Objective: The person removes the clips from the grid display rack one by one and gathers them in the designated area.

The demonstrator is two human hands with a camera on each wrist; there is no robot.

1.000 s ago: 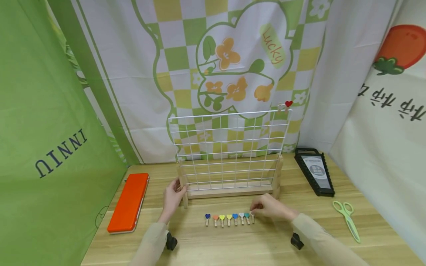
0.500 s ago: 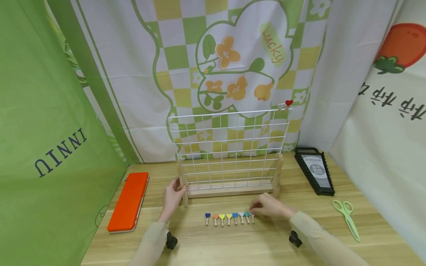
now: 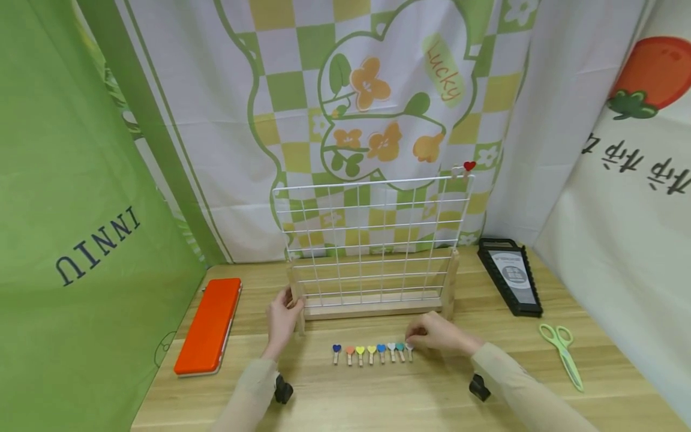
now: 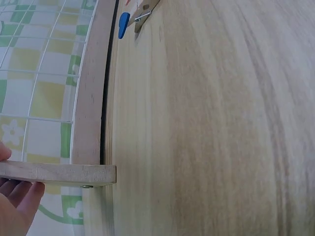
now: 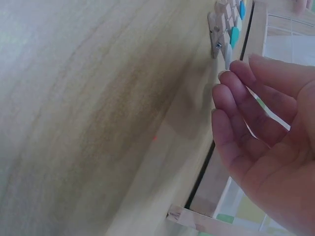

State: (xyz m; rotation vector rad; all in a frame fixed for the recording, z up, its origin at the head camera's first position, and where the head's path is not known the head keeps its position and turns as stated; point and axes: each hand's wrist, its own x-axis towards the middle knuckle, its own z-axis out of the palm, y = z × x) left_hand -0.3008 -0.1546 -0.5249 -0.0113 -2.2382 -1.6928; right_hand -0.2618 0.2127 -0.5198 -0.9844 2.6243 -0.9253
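My left hand [image 3: 282, 318] grips the left wooden upright [image 4: 59, 173] of a white wire grid rack [image 3: 372, 245], thumb on one side and fingers on the other. On the table in front of the rack, several small wooden clothespins with coloured hearts lie in a row, from a dark blue one [image 3: 337, 349] through yellow [image 3: 360, 353] to teal [image 3: 400, 347]. Over the row's right end is my right hand [image 3: 434, 332], fingers loosely bent, fingertips right at the white heart [image 5: 228, 55] of the last clothespin. A red heart clothespin [image 3: 469, 166] and a pale one [image 3: 456, 171] sit on the grid's top right corner.
An orange-red flat case [image 3: 209, 327] lies at the left of the table. To the right are a black holder [image 3: 511, 277] with a printed label and green scissors [image 3: 563, 354]. Patterned curtains [image 3: 216, 150] hang behind and at both sides.
The white heart of the rightmost clothespin shows a little more beside my right fingertips. My left hand keeps its grip on the upright; the row stays where it was.
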